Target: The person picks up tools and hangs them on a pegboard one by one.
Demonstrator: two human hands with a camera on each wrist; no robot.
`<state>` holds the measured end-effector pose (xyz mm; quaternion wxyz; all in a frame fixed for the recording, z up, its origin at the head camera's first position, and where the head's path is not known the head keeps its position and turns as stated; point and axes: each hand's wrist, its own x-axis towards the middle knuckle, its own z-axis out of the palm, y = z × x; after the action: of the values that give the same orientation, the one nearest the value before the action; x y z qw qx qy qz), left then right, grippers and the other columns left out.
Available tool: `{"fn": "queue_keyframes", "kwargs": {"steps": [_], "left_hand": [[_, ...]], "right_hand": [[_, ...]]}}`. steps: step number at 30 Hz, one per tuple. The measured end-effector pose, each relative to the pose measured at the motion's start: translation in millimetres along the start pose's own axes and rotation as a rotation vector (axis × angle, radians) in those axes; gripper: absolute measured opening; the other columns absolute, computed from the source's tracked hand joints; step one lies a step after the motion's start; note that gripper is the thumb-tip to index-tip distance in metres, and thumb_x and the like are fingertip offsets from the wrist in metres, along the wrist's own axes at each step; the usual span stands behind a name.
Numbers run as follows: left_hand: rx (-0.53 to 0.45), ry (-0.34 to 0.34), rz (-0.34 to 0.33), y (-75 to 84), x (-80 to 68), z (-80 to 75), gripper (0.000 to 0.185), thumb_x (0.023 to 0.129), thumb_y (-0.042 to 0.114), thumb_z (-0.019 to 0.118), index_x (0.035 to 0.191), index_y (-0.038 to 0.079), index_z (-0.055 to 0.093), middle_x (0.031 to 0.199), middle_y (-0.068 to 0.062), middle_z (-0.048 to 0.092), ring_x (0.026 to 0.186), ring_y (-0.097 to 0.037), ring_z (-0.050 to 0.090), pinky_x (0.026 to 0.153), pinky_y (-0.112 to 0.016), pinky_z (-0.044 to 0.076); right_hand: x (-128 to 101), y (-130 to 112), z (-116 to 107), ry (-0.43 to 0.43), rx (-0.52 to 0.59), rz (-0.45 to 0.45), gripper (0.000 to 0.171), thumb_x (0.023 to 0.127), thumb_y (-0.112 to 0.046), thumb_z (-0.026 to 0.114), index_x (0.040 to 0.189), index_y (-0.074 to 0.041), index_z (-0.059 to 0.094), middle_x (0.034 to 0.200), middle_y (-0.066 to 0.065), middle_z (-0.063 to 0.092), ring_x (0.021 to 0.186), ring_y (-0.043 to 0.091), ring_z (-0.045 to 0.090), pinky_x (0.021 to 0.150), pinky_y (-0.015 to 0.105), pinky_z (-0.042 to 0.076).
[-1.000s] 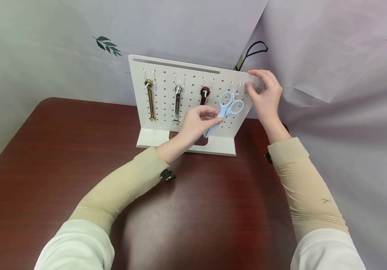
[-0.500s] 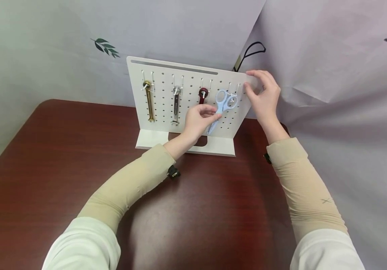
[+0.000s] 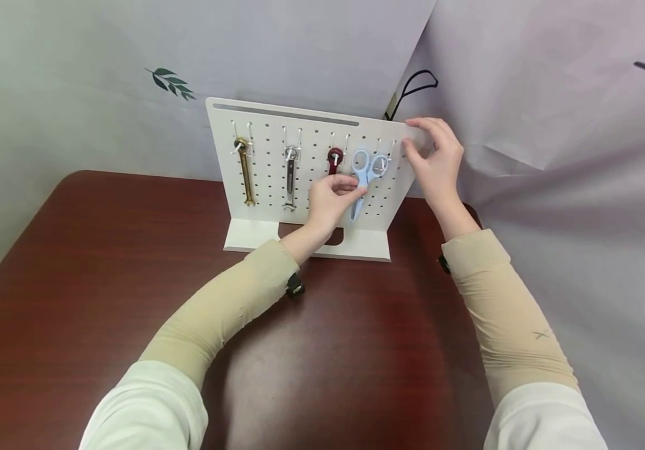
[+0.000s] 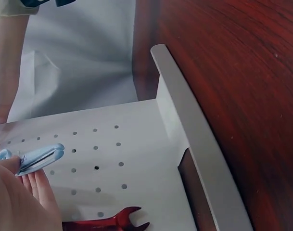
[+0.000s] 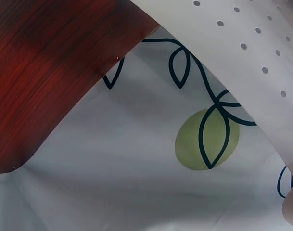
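My left hand (image 3: pixel 325 203) pinches light blue scissors (image 3: pixel 361 178) below the handle loops, tips pointing down, in front of the white pegboard (image 3: pixel 317 128). A white hook shows inside the right-hand loop. Seen from the left wrist, the closed blades (image 4: pixel 43 158) stick out past the fingers, close to the perforated face. My right hand (image 3: pixel 440 162) grips the board's upper right corner, thumb in front and fingers at the top edge. Left of the scissors hangs a red wrench (image 3: pixel 335 160), partly hidden by my left hand; its open end (image 4: pixel 124 220) shows in the left wrist view.
A gold wrench (image 3: pixel 246 178) and a silver wrench (image 3: pixel 290 175) hang on hooks farther left. The board's base (image 3: pixel 249 234) stands on a dark red table (image 3: pixel 131 250). Pale cloth (image 3: pixel 553 156) rises behind and at the right. A black loop (image 3: pixel 420 81) shows behind the board.
My left hand has brought the scissors slightly left and up, turning them more upright, and a handle loop now lies over the hook. The right hand keeps its grip on the corner.
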<state>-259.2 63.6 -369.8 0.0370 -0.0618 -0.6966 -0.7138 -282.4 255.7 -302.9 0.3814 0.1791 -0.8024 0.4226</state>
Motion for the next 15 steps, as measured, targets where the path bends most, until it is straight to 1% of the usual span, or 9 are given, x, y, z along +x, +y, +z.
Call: {"fn": "queue_keyframes", "kwargs": {"steps": [3, 5, 10, 13, 15], "left_hand": [[0.012, 0.008, 0.019, -4.0, -0.4, 2.2, 0.022, 0.09, 0.001, 0.083, 0.108, -0.008, 0.077, 0.109, -0.026, 0.079, 0.1, -0.035, 0.078, 0.087, -0.026, 0.063], [0.027, 0.011, 0.036, -6.3, -0.7, 2.9, 0.021, 0.09, 0.002, 0.083, 0.109, -0.008, 0.077, 0.109, -0.025, 0.079, 0.101, -0.036, 0.078, 0.088, -0.027, 0.063], [0.03, 0.003, 0.063, -11.1, -0.5, 2.6, 0.021, 0.091, 0.002, 0.082, 0.109, -0.007, 0.077, 0.11, -0.024, 0.079, 0.104, -0.036, 0.078, 0.09, -0.028, 0.063], [0.029, -0.003, 0.071, -12.7, -0.4, 0.5, 0.019, 0.092, 0.001, 0.081, 0.11, -0.006, 0.078, 0.111, -0.022, 0.08, 0.103, -0.035, 0.078, 0.089, -0.027, 0.063], [0.037, 0.002, 0.077, -13.5, -0.2, -1.3, 0.018, 0.092, 0.001, 0.081, 0.11, -0.005, 0.079, 0.111, -0.021, 0.08, 0.102, -0.034, 0.078, 0.088, -0.026, 0.063]], "right_hand": [[0, 0, 0, 0.004, 0.005, 0.003, 0.024, 0.093, 0.004, 0.074, 0.117, 0.003, 0.077, 0.116, 0.022, 0.075, 0.109, 0.004, 0.062, 0.101, 0.016, 0.049], [-1, 0, 0, 0.001, -0.003, -0.008, 0.024, 0.093, 0.004, 0.074, 0.117, 0.004, 0.077, 0.116, 0.023, 0.074, 0.109, 0.004, 0.063, 0.102, 0.017, 0.049], [0, 2, 0, -0.007, -0.024, -0.036, 0.025, 0.094, 0.002, 0.073, 0.119, 0.004, 0.076, 0.117, 0.024, 0.074, 0.112, 0.019, 0.066, 0.104, 0.019, 0.048], [1, 1, 0, -0.004, -0.014, -0.026, 0.025, 0.093, 0.003, 0.074, 0.118, 0.004, 0.076, 0.116, 0.023, 0.075, 0.112, 0.026, 0.066, 0.104, 0.021, 0.048], [2, 0, 0, 0.003, -0.001, -0.008, 0.024, 0.092, 0.004, 0.076, 0.117, 0.003, 0.077, 0.116, 0.021, 0.075, 0.112, 0.028, 0.066, 0.105, 0.021, 0.048]]}}
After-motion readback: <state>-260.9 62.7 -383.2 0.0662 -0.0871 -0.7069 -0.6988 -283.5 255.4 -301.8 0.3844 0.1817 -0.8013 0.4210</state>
